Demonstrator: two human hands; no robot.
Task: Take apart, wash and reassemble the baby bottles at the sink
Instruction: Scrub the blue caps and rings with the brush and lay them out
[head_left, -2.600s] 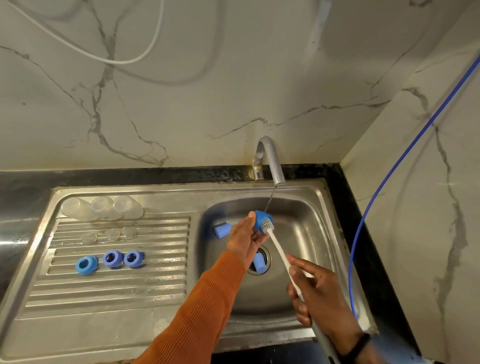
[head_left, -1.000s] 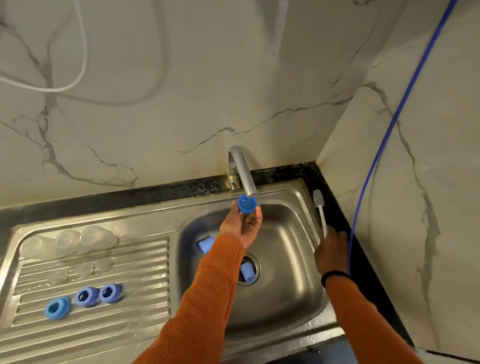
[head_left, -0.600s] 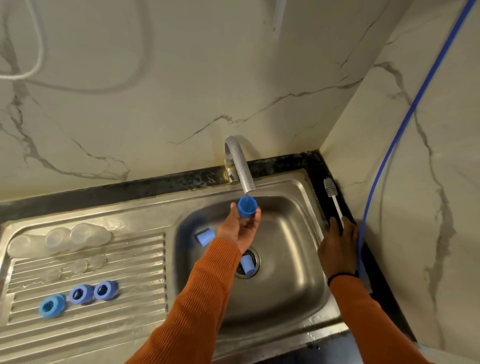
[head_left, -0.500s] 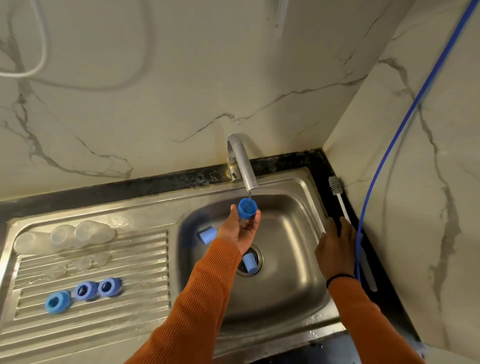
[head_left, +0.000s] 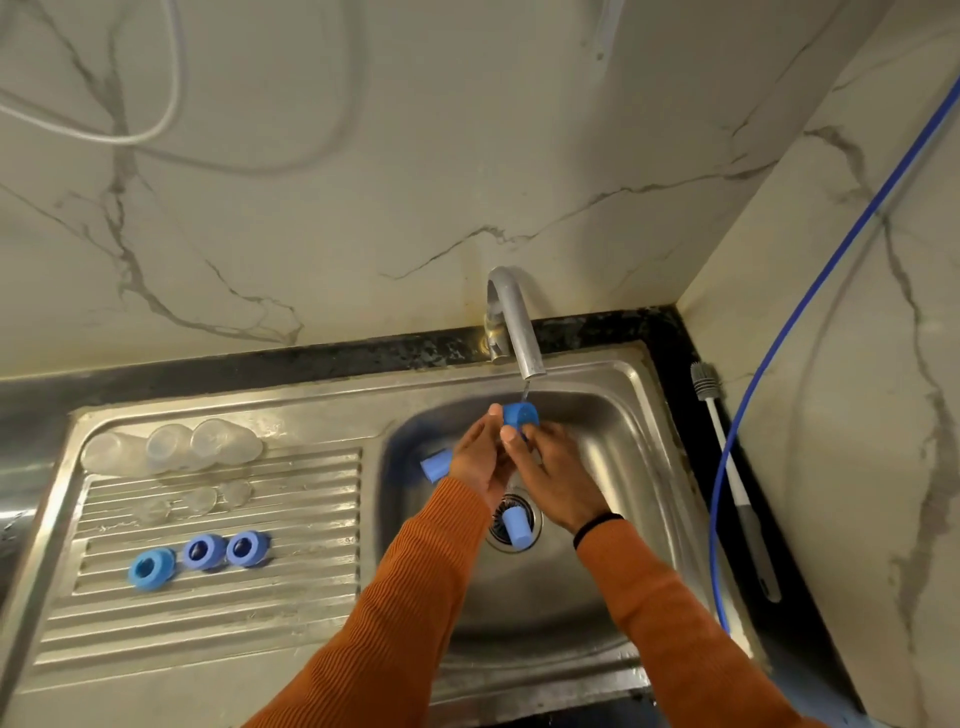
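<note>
Rinsing seems the step: left hand (head_left: 480, 457) and right hand (head_left: 553, 475) pinch a small blue plastic bottle cap (head_left: 519, 415) under the curved steel tap (head_left: 514, 325), frame centre. Next, probably turn it, then set it down.

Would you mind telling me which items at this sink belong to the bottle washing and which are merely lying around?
Part of the job:
- blue cap held by left hand and right hand under the tap
- two blue caps in the sink
- three blue rings
- clear bottles
- bottle brush

Lying about:
- blue hose
- white cable
</note>
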